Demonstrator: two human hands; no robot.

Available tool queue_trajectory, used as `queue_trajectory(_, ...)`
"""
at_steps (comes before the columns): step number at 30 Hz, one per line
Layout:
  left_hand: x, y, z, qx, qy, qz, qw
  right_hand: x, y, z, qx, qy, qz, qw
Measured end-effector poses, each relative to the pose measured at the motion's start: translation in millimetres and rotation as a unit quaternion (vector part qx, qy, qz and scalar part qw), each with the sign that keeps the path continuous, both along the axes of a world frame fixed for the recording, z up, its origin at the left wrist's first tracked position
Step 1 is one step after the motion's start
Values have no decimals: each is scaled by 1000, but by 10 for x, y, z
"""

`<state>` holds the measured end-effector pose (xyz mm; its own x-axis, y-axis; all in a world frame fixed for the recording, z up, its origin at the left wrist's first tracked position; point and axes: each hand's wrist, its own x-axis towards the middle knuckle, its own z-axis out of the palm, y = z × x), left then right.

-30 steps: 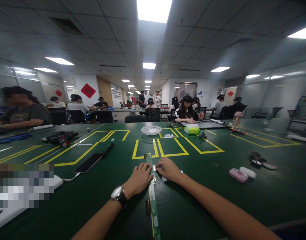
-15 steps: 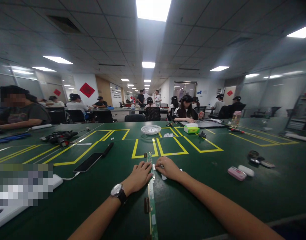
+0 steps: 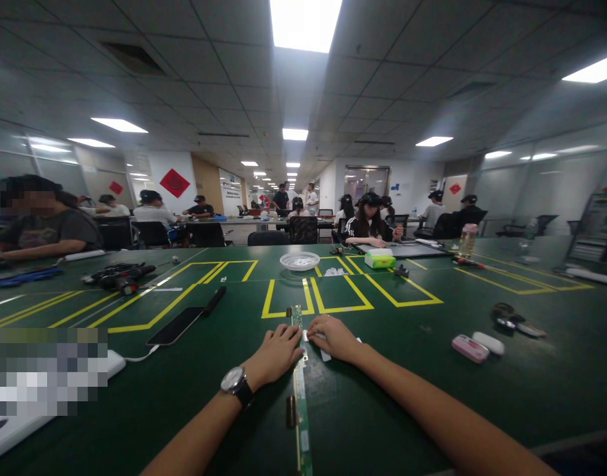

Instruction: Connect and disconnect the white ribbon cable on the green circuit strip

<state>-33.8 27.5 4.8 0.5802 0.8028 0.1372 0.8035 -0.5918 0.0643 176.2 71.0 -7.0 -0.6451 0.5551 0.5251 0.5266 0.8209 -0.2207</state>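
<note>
Board point(image 3: 303, 413) (green) still at left hand point(image 3: 278, 352), right hand point(image 3: 336, 337)

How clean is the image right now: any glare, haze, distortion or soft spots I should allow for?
Head view: pale streaks spread from the ceiling lights; the wide lens bends the room's edges; the background people look soft; mosaic blocks hide part of the white power strip; fine detail under the right hand is too small to tell.
</note>
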Motion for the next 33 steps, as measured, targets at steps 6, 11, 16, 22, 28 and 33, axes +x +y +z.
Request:
queue_trajectory(6, -8, 0, 18, 0, 3, -3, 1000, 9, -14, 31, -3, 4, 11, 1000)
queue_trajectory(11, -9, 5, 23, -5, 10, -3, 1000, 19, -3, 34, -7, 12, 20, 1000)
queue_trajectory(16, 1, 0, 13, -12, 14, 6, 1000, 13, 4, 23, -9, 8, 23, 1000)
queue_trajectory(22, -4, -2, -2, 1, -2, -4, 1000, 17, 12, 29, -13, -2, 20, 1000)
queue_trajectory(28, -7, 3, -3, 0, -6, -7, 1000, 30, 26, 33, -18, 0, 34, 999)
queue_trajectory(33, 2, -32, 37, 3, -5, -8, 1000, 16, -24, 102, -17, -21, 26, 999)
